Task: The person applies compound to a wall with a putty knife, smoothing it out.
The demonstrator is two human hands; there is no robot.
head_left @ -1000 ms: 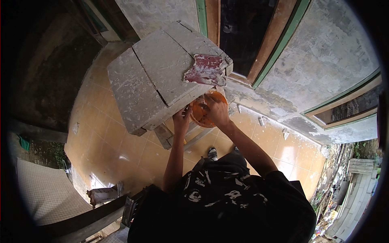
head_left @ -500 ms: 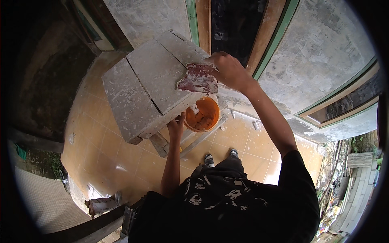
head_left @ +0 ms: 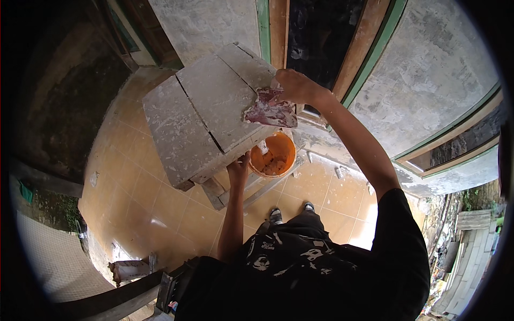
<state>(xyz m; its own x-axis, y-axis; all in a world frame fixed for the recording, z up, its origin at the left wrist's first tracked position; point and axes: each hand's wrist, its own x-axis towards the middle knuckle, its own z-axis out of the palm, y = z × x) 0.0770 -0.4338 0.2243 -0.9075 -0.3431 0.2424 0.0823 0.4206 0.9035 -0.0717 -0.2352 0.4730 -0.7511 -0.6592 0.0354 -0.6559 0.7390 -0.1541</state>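
Note:
A maroon sheet-like scraper (head_left: pixel 269 108), smeared with whitish paste, is gripped by my right hand (head_left: pixel 299 87) and lies over the near right corner of a worn plank-topped table (head_left: pixel 206 104). Just below that edge is an orange bucket (head_left: pixel 280 152), its mouth facing up, with pale paste and a whitish piece (head_left: pixel 263 147) inside. My left hand (head_left: pixel 239 165) is closed at the bucket's left rim, under the table edge. Its fingertips are partly hidden there.
Patchy grey plastered wall (head_left: pixel 428 80) rises at the right, with a green and wooden window frame (head_left: pixel 353 61). Wooden table supports (head_left: pixel 214 191) stand on tan floor tiles (head_left: pixel 176 214). A stained bag-like object (head_left: pixel 130 270) lies at the lower left. My feet (head_left: pixel 275 215) are below the bucket.
The whole view has shifted slightly, moving the table and bucket rightward in the picture. My right hand has turned a little with the scraper near the table corner; both grips look unchanged.

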